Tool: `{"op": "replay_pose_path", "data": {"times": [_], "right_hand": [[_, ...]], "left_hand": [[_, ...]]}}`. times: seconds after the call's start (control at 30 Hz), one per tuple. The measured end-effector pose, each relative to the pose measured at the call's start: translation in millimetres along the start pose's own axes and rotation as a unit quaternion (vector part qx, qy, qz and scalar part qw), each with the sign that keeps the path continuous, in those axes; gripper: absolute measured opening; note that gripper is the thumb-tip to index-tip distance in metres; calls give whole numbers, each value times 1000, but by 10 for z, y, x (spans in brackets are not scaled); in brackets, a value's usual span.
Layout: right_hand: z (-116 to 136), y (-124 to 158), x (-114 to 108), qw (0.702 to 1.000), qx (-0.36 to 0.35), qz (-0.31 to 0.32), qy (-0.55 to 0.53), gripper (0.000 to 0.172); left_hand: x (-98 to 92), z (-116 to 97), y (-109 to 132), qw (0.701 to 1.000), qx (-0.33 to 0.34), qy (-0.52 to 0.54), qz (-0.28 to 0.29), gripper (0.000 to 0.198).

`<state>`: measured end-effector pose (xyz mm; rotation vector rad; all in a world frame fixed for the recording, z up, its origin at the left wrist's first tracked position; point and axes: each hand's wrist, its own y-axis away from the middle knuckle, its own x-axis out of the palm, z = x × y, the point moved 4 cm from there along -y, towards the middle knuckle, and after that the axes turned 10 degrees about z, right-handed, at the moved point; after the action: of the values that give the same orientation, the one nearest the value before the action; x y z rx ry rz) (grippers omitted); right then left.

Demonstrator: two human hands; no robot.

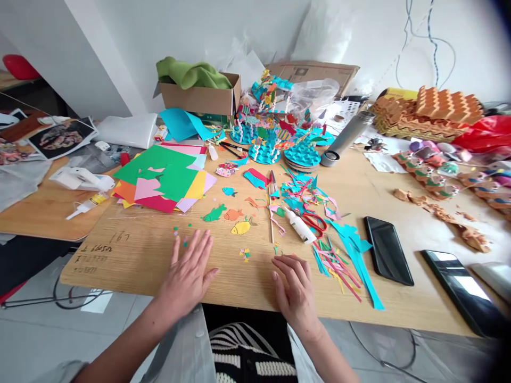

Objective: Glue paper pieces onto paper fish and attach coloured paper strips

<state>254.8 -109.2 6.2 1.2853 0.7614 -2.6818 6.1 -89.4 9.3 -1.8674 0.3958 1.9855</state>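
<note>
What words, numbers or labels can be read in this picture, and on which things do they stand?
"167" (perhaps; the digits are uncertain): handwritten mark on the wooden tabletop.
Handwritten lines below it on the tabletop: too blurred to read.
Label on the white glue bottle: too small to read.

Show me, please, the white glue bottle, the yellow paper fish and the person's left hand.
White glue bottle [299, 226]: head view, on the middle of its body.
Yellow paper fish [240, 227]: head view, on its body.
Left hand [187, 279]: head view, on the back of the hand.
</note>
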Motion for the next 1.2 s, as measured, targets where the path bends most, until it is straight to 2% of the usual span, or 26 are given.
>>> {"op": "replay_pose_path", "data": {"times": [0.1, 0.2, 0.3, 0.4, 0.57, 0.83, 0.93, 1.07, 1.2], "right_hand": [[4, 12, -7, 1000, 5, -6, 2, 24], [3, 19, -1, 1000, 8, -8, 9, 22], [-2, 18, 4, 1000, 7, -10, 10, 21], [-11, 18, 6, 1000, 7, -10, 3, 22], [-35, 20, 9, 1000, 11, -2, -13, 21], [-54, 5, 17, 1000, 0, 5, -17, 20], [-53, -8, 26, 1000, -2, 8, -14, 18], [-55, -11, 30, 1000, -2, 10, -12, 18], [-59, 1, 21, 1000, 0, 3, -10, 19]], "left_hand": [[-22, -431, -140, 997, 72, 12, 19, 64], [-6, -710, -263, 993, 117, 22, 24, 65], [47, -803, -362, 991, 132, 23, 25, 67], [112, -800, -408, 990, 134, 19, 32, 65], [148, -643, -321, 992, 113, 21, 44, 69], [133, -54, 54, 999, 46, -6, 28, 64], [159, 92, 148, 999, 27, -8, 21, 67], [161, 247, 197, 999, 30, 21, 25, 72], [78, 456, 199, 996, -1, 81, 37, 70]]}}
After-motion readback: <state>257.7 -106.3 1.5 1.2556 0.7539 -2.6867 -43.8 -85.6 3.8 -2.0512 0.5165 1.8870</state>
